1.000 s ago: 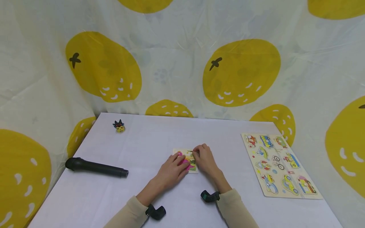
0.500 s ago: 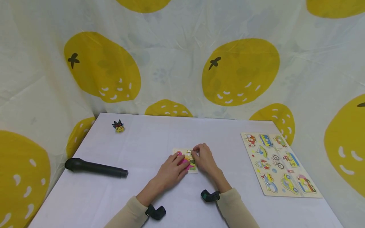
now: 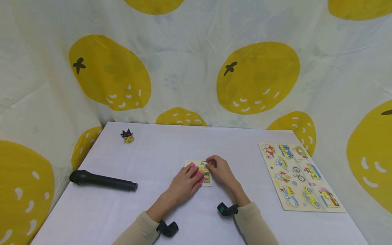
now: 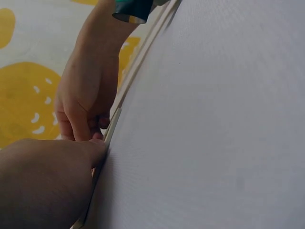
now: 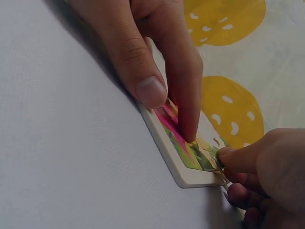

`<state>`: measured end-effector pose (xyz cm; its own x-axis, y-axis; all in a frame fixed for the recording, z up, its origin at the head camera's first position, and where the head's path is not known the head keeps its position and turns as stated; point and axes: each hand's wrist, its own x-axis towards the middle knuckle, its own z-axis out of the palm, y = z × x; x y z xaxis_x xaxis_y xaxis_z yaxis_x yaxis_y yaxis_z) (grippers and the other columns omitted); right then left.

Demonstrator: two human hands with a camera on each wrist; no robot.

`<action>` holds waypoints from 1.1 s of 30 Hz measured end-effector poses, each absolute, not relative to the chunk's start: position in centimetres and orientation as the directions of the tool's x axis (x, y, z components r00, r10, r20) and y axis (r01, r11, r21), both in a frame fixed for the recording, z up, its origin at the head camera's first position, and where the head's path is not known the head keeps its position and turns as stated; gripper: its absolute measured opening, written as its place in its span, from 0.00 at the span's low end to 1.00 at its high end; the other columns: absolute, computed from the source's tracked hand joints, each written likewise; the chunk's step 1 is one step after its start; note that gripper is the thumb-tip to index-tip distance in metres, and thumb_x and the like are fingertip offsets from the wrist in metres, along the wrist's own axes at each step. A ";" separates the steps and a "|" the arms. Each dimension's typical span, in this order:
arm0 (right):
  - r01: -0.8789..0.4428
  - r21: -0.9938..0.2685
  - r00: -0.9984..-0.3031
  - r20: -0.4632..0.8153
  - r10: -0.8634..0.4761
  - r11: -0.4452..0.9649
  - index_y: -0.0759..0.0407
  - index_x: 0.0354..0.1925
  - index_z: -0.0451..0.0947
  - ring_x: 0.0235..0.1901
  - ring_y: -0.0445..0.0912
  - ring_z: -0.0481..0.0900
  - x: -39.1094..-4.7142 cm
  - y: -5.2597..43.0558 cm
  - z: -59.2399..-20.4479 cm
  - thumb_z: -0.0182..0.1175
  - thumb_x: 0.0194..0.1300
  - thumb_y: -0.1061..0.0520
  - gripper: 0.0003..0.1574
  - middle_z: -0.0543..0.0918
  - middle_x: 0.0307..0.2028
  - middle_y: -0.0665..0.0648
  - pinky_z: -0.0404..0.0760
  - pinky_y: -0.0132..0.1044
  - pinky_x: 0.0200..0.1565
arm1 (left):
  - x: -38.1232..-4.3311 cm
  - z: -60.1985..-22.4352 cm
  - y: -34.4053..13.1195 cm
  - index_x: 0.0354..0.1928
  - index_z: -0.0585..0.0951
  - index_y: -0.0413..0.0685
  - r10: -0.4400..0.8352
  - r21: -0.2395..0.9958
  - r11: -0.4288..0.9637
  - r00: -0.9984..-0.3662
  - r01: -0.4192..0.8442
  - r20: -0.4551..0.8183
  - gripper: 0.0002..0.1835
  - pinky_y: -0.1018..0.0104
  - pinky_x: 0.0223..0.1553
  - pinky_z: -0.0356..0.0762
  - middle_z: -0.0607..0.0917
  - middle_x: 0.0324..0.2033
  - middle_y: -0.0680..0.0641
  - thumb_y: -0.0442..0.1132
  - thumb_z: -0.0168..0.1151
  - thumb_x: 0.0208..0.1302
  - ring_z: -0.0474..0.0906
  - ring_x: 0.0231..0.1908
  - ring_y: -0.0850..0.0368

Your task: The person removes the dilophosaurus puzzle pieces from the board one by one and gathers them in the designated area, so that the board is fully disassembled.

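Observation:
A small square wooden jigsaw puzzle [image 3: 208, 183] with a pink and green picture lies at the middle of the table. My left hand [image 3: 182, 183] rests on its left part, fingers extended over the pink area. In the right wrist view the left thumb [image 5: 151, 91] lies at the board's near edge and the index fingertip presses on the picture. At the puzzle's right side my right hand [image 3: 222, 171] has its fingers curled and pinches a small puzzle piece [image 5: 215, 161] between thumb and finger. The fingers partly hide that piece. Its pattern is unclear.
To the right lies a larger wooden puzzle board [image 3: 301, 180] with several vehicle pictures. A black microphone [image 3: 104, 180] is on the left. Near the back left edge stands a small yellow and dark figurine [image 3: 127, 135]. A patterned curtain [image 3: 183, 68] hangs behind the white table [image 3: 165, 143].
My right hand has shifted slightly at the puzzle's upper right, and the pinched piece has changed its tilt. The left hand has stayed in place.

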<state>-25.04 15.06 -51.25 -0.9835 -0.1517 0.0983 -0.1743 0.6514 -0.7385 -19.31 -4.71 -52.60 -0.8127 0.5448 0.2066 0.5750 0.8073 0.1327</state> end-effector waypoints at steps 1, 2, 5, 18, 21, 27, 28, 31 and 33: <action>-0.172 -0.740 -0.984 0.092 -0.155 0.651 0.58 0.46 0.81 0.33 0.42 0.75 -25.0 15.1 -51.2 0.65 0.66 0.58 0.10 0.83 0.35 0.53 0.74 0.31 0.36 | -19.3 -52.6 -4.7 0.65 0.78 0.60 0.543 0.132 0.809 -0.815 0.572 0.201 0.23 0.44 0.70 0.67 0.75 0.68 0.47 0.56 0.53 0.74 0.65 0.72 0.42; -0.168 -0.742 -0.984 0.087 -0.156 0.649 0.56 0.45 0.81 0.33 0.42 0.75 -25.1 15.2 -51.2 0.65 0.66 0.58 0.09 0.83 0.35 0.53 0.74 0.32 0.36 | -19.3 -52.6 -4.7 0.65 0.78 0.60 0.541 0.132 0.812 -0.818 0.569 0.195 0.23 0.43 0.70 0.67 0.75 0.68 0.47 0.56 0.53 0.74 0.64 0.72 0.42; -0.151 -0.759 -0.986 0.070 -0.152 0.633 0.54 0.45 0.80 0.33 0.43 0.76 -25.1 15.2 -51.1 0.65 0.67 0.57 0.09 0.84 0.35 0.53 0.74 0.33 0.37 | -19.2 -52.5 -4.6 0.66 0.77 0.60 0.537 0.130 0.816 -0.823 0.563 0.187 0.23 0.43 0.71 0.67 0.74 0.69 0.47 0.57 0.53 0.74 0.64 0.73 0.42; -0.051 -0.831 -0.999 0.048 -0.020 0.555 0.58 0.42 0.85 0.32 0.43 0.83 -25.1 14.7 -51.1 0.67 0.63 0.56 0.10 0.89 0.35 0.57 0.78 0.33 0.34 | -19.1 -52.3 -4.6 0.64 0.78 0.61 0.540 0.140 0.807 -0.812 0.574 0.220 0.21 0.43 0.69 0.69 0.76 0.67 0.47 0.55 0.55 0.73 0.66 0.71 0.42; 0.011 -0.862 -1.000 -0.001 0.020 0.506 0.59 0.42 0.86 0.26 0.42 0.80 -25.3 14.7 -51.2 0.68 0.62 0.56 0.11 0.88 0.31 0.56 0.76 0.31 0.28 | -19.2 -52.4 -4.5 0.64 0.78 0.61 0.539 0.146 0.807 -0.815 0.572 0.212 0.22 0.43 0.70 0.68 0.75 0.67 0.47 0.56 0.54 0.73 0.65 0.72 0.42; 0.190 -0.917 -0.982 -0.184 0.053 0.351 0.61 0.43 0.85 0.14 0.40 0.70 -25.7 14.7 -51.1 0.69 0.62 0.56 0.13 0.80 0.19 0.52 0.69 0.29 0.17 | -19.2 -52.3 -4.4 0.65 0.77 0.61 0.540 0.152 0.808 -0.819 0.569 0.194 0.22 0.43 0.70 0.67 0.75 0.68 0.47 0.55 0.54 0.74 0.64 0.72 0.42; 0.214 -0.921 -0.977 -0.208 0.052 0.326 0.62 0.44 0.85 0.13 0.39 0.69 -25.8 14.8 -51.0 0.69 0.61 0.57 0.13 0.80 0.18 0.52 0.69 0.29 0.17 | -19.2 -52.3 -4.4 0.65 0.77 0.61 0.539 0.153 0.809 -0.820 0.568 0.192 0.22 0.43 0.70 0.67 0.75 0.68 0.47 0.55 0.54 0.74 0.64 0.72 0.42; 0.253 -0.928 -0.967 -0.253 0.034 0.274 0.63 0.44 0.85 0.14 0.39 0.70 -26.1 14.9 -50.9 0.69 0.61 0.59 0.13 0.82 0.19 0.52 0.70 0.28 0.18 | -19.1 -52.2 -4.5 0.65 0.77 0.61 0.539 0.153 0.809 -0.820 0.568 0.191 0.22 0.43 0.70 0.67 0.75 0.68 0.47 0.55 0.53 0.74 0.64 0.73 0.42; 0.255 -0.929 -0.965 -0.260 0.017 0.268 0.63 0.44 0.85 0.16 0.39 0.72 -26.2 15.0 -50.9 0.69 0.61 0.59 0.13 0.84 0.22 0.53 0.71 0.28 0.19 | -19.1 -52.2 -4.5 0.65 0.78 0.61 0.540 0.154 0.808 -0.820 0.568 0.191 0.22 0.43 0.70 0.67 0.75 0.68 0.47 0.55 0.53 0.74 0.64 0.73 0.42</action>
